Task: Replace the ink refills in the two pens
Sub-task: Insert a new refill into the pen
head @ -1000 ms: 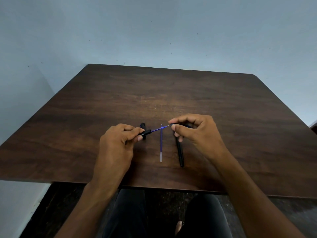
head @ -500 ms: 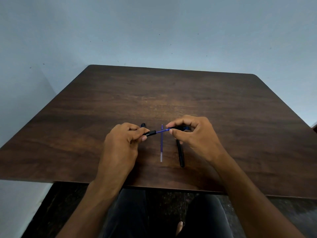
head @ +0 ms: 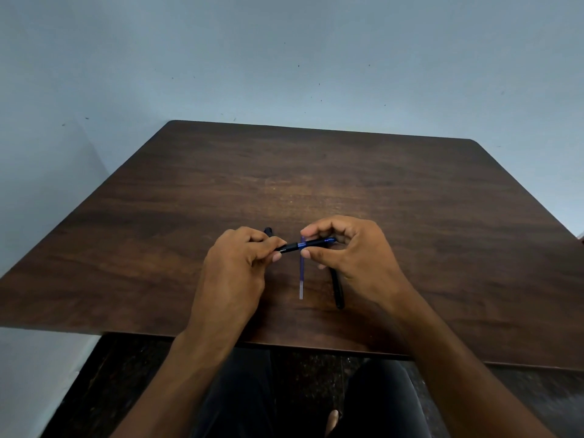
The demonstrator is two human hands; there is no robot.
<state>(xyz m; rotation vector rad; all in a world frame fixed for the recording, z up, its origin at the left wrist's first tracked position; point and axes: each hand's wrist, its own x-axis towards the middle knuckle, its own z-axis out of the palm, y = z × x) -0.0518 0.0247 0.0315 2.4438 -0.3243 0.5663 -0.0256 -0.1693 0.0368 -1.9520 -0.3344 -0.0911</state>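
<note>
Item, centre of frame, on a dark wooden table (head: 316,172): we recorded our left hand (head: 240,267) with its fingers curled and pinching the left end of a black pen (head: 292,247) held level above the tabletop. Behind that hand a black piece (head: 268,231) showed only its tip. Just right, a loose blue refill (head: 301,276) lay pointing toward us, passing under the held pen. Our right hand (head: 350,251) pinched the pen's blue-tinted right end between thumb and fingertips. Lower right of centre, a second black pen (head: 337,289) lay partly beneath that hand.
</note>
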